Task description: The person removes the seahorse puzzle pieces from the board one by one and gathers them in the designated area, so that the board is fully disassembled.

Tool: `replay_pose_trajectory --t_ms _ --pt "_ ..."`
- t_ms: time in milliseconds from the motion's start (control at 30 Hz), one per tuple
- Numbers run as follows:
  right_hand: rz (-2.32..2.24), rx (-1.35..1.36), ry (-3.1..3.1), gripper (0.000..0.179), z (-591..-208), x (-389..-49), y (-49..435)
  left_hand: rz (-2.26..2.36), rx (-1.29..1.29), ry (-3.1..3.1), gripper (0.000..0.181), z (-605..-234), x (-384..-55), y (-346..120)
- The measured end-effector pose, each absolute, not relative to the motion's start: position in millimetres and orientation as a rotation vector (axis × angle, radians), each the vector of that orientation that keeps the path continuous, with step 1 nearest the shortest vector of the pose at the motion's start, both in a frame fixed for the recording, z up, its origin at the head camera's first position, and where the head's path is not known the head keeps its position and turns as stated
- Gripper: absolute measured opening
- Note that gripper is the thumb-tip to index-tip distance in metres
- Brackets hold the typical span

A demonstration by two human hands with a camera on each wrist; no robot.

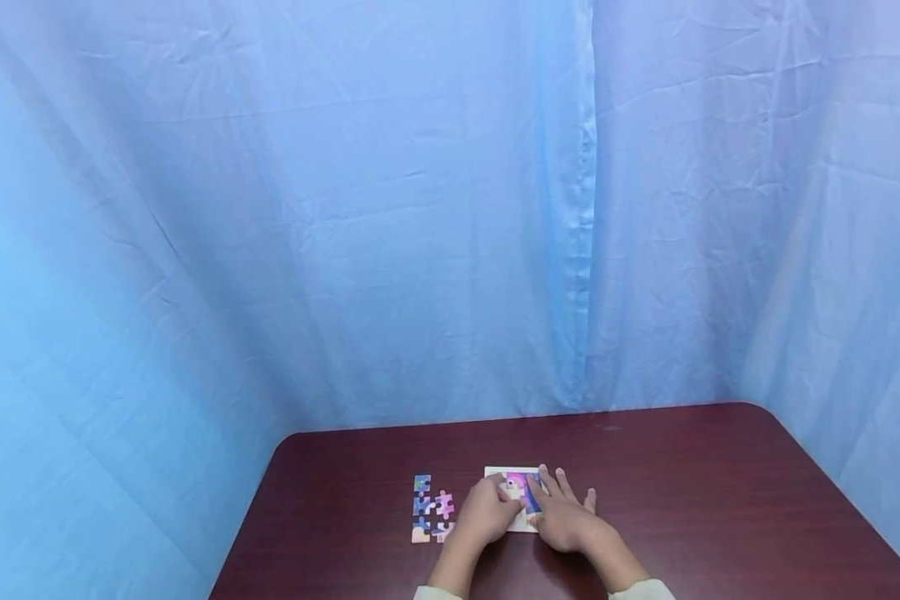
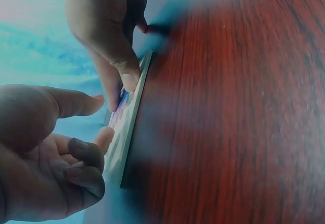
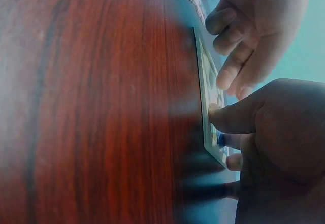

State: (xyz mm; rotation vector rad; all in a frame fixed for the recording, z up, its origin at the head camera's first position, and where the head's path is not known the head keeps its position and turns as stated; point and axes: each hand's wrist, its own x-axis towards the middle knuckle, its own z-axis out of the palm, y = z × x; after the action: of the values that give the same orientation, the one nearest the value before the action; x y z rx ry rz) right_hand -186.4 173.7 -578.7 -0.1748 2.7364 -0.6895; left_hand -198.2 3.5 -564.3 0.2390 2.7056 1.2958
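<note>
A small pale puzzle board lies flat on the table under both hands, with joined pink, purple and blue puzzle pieces in its right part. My left hand is over the board's left side. Its thumb and index finger stand apart with nothing between them in the left wrist view, while the other fingers curl loosely. My right hand rests on the board's right side with fingers spread and mostly straight. In the right wrist view its thumb presses on the board's surface. The hands partly hide the picture.
Several loose jigsaw pieces lie left of the board, one pink piece among them. The dark red wooden table has rounded far corners. Blue cloth curtains hang behind it and at both sides.
</note>
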Motion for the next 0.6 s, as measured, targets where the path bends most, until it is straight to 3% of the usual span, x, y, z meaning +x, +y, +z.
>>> replay_pose_trajectory --t_ms 300,600 --pt "-0.698 -0.196 2.763 0.069 -571.8 -184.0 168.5 1.351 0.191 2.684 0.061 -569.4 -200.2 7.6" --pt "-0.713 -0.181 2.774 0.066 -582.0 -187.0 173.6 1.417 0.173 2.728 0.045 -574.3 -203.0 10.7"
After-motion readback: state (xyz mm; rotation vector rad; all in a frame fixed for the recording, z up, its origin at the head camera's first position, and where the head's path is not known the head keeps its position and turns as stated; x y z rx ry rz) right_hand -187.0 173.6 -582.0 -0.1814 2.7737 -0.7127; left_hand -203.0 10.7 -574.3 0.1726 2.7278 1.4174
